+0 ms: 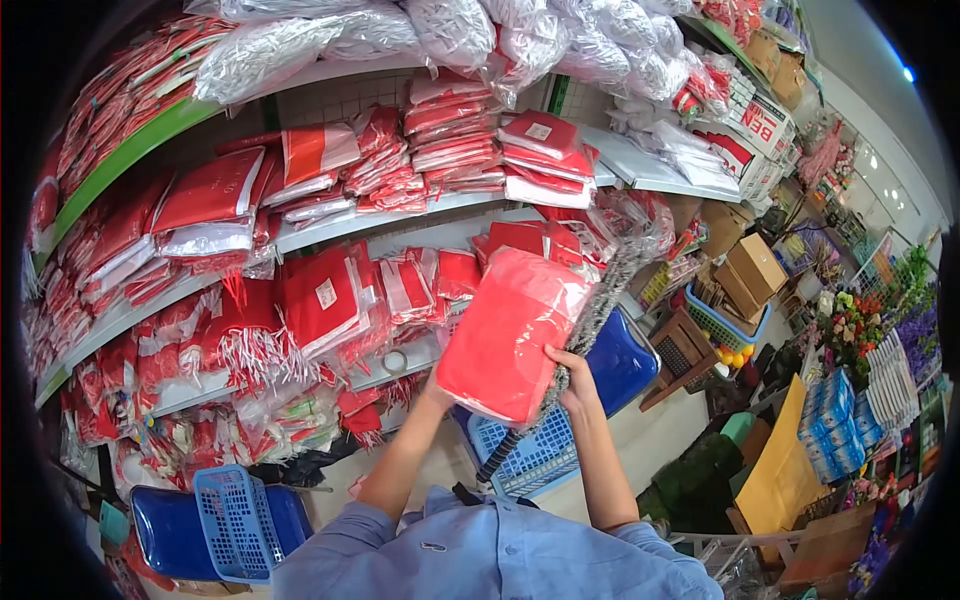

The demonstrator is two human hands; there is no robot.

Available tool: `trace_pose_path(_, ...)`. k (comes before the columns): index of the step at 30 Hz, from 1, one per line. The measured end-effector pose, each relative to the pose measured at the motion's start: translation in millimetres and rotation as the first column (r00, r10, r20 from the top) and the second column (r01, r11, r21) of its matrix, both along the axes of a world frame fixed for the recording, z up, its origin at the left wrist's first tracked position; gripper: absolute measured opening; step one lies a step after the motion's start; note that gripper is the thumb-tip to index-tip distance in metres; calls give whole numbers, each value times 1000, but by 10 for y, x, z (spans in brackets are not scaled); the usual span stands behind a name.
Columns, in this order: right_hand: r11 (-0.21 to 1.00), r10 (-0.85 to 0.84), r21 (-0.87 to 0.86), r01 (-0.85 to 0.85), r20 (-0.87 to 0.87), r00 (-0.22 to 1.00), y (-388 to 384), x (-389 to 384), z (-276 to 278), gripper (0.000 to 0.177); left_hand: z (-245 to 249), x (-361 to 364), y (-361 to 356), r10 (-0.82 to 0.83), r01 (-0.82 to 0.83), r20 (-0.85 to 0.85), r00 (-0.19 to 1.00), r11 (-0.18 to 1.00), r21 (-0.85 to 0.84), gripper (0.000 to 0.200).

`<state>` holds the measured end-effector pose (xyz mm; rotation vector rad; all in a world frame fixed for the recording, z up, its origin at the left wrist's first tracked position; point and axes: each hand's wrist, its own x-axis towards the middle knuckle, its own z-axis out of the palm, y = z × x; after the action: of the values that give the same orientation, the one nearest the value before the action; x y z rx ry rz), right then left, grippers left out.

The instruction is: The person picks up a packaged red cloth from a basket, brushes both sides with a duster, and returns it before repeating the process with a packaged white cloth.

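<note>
A red, flat cloth-like bundle in clear plastic [515, 335] is held up in front of my chest, between both hands. My left hand [437, 392] grips its lower left edge, with the fingers mostly hidden behind it. On the right edge, the thumb of my right hand [570, 375] presses the bundle's face. A grey fluffy duster [608, 285] runs slantwise along that side, passing through my right hand, its dark handle [492, 462] pointing down toward my shirt. How the right fingers wrap behind is partly hidden.
Shelves [350, 218] ahead carry stacks of red packages [455, 125] and white plastic bags [450, 30]. A tape roll [395, 361] lies on the lower shelf. Below are blue stools [175, 530] and blue baskets [235, 520]. Cartons [752, 270] and artificial flowers [855, 315] stand right.
</note>
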<state>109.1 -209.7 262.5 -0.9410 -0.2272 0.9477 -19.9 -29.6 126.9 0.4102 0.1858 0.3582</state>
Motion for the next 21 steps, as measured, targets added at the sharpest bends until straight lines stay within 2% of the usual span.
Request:
trace_pose_path(1, 999, -46, -15, 46, 34, 998, 44, -20, -56, 12, -107, 44, -51, -8, 11, 33, 999, 997, -82, 54)
trace_pose_path(2, 993, 86, -83, -80, 74, 993, 33, -75, 25, 15, -132, 66, -104, -10, 16, 63, 998, 994, -110, 54)
trace_pose_path(4, 973, 159, -205, -105, 271, 949, 73, -112, -101, 19, -180, 72, -158, -2, 14, 90, 996, 991, -133, 54)
trace_pose_path(5, 938, 287, -283, -202, 301, 909, 86, -105, -136, 25, -183, 83, -163, -3, 17, 96, 995, 990, -137, 54)
trace_pose_path(6, 877, 364, -444, -184, 362, 858, 88, -123, -141, 27, -187, 78, -166, 0, 14, 102, 995, 991, -136, 54)
trace_pose_path(8, 809, 571, -480, -339, 509, 644, 53, -152, -154, 30, -188, 65, -146, 1, 15, 108, 994, 990, -139, 54)
trace_pose_path(9, 721, 692, -493, -488, 474, 544, 14, -175, -101, 35, -190, 53, -142, 0, 15, 110, 994, 990, -137, 54)
trace_pose_path(12, 378, 925, -773, -510, 342, 167, 12, -255, 40, 41, -196, -11, -122, 5, 10, 109, 994, 991, -132, 54)
trace_pose_path(13, 438, 892, -715, -545, 422, 163, -24, -328, 202, 41, -199, -23, -121, 7, 9, 110, 994, 991, -136, 54)
trace_pose_path(16, 494, 866, -737, -462, 463, 189, 18, -153, -51, 40, -192, -23, -124, 7, 8, 115, 993, 991, -134, 54)
trace_pose_path(17, 540, 840, -703, -462, 482, 249, 34, -85, -59, 36, -185, -16, -116, 9, 7, 118, 993, 991, -132, 54)
trace_pose_path(20, 688, 669, -708, -158, 536, 514, 81, 228, -259, 36, -160, 4, -91, 14, 3, 129, 992, 991, -131, 55)
trace_pose_path(21, 683, 604, -719, 130, 656, 453, 92, 274, -291, 35, -156, 4, -90, 11, 7, 135, 991, 991, -132, 55)
